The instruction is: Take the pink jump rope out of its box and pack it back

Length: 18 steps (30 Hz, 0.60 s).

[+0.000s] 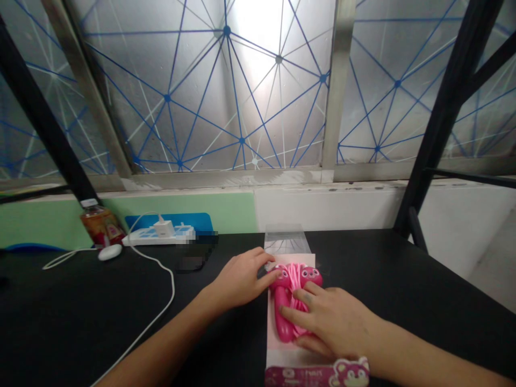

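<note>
My left fingers (268, 267) sit close together and curve over the head of a pink cartoon-faced handle (282, 279), though I can't tell whether they are gripping it or only resting there. My left hand (239, 279) angles in from the left of the bundle. My right hand (332, 325) lies palm down across the other side, its fingers (300, 317) spread apart over a coiled pink jump rope (296, 290) and the second pink handle (310, 277). The rope and both handles lie on a pale pink card (276, 349) between my hands, with a printed cartoon label (316, 374) along the card's near edge. A clear plastic box (287, 239) sits just beyond the card's far end. All of this is on the black counter (80, 306). Farther left, a white cable (169, 285) curves across the counter from a white charger (164, 227) plugged into a white power strip (159, 235), on a blue mat (169, 220). Near them are a white computer mouse (109, 251) and a bottle (100, 226) with a red label.
</note>
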Each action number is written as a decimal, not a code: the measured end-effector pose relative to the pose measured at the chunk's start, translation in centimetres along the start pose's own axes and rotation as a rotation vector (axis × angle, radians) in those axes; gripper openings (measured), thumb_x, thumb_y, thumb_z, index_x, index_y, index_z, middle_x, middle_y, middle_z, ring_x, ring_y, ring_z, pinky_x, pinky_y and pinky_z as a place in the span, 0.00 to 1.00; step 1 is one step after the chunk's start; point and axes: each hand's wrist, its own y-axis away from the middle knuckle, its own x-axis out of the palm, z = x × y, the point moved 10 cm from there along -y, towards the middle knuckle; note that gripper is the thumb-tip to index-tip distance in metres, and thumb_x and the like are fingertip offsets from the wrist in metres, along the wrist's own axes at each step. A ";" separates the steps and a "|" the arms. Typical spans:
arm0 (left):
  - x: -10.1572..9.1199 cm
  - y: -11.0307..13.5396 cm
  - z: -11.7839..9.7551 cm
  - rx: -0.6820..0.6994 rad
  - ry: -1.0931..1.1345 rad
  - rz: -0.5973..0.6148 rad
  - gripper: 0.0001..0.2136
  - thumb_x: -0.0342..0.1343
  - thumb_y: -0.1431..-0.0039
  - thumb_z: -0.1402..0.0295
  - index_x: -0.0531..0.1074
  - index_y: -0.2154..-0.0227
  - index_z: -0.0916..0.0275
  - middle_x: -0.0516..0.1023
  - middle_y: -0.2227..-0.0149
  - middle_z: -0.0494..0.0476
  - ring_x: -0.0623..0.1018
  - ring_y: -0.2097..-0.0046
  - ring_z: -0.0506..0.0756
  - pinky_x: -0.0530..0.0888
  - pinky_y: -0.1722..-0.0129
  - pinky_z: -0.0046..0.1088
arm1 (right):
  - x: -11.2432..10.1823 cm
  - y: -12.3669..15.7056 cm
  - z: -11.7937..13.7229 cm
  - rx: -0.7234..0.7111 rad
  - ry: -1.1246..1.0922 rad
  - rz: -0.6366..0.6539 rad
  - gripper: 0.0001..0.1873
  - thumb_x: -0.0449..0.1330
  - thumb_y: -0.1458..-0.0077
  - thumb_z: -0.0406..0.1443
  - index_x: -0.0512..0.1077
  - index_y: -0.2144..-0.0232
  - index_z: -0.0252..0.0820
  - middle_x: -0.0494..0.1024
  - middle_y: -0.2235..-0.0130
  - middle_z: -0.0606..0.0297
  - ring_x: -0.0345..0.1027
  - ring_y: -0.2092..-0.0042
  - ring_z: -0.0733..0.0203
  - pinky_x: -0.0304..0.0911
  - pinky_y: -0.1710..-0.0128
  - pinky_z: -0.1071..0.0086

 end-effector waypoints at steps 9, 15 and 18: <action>1.6 -1.5 3.0 0.004 0.164 0.041 0.19 0.50 0.35 0.63 0.66 0.44 0.60 0.56 0.33 0.62 0.60 0.34 0.60 0.59 0.36 0.39 | -0.3 0.4 1.4 -0.094 -0.081 0.023 0.23 0.53 0.39 0.50 0.66 0.47 0.47 0.77 0.56 0.59 0.70 0.58 0.47 0.67 0.68 0.61; 1.7 -1.8 3.3 -0.055 0.267 0.010 0.11 0.54 0.41 0.68 0.69 0.55 0.60 0.65 0.38 0.61 0.67 0.39 0.61 0.68 0.43 0.39 | -0.5 0.6 1.2 -0.075 -0.132 -0.004 0.26 0.50 0.40 0.56 0.67 0.48 0.48 0.77 0.58 0.59 0.68 0.58 0.47 0.65 0.69 0.62; 1.9 -1.9 3.9 -0.121 0.330 -0.017 0.12 0.54 0.44 0.72 0.70 0.56 0.60 0.68 0.39 0.59 0.71 0.42 0.60 0.74 0.50 0.36 | -0.5 0.6 0.9 -0.078 -0.138 -0.016 0.27 0.51 0.40 0.57 0.67 0.48 0.49 0.76 0.58 0.60 0.68 0.58 0.47 0.65 0.68 0.62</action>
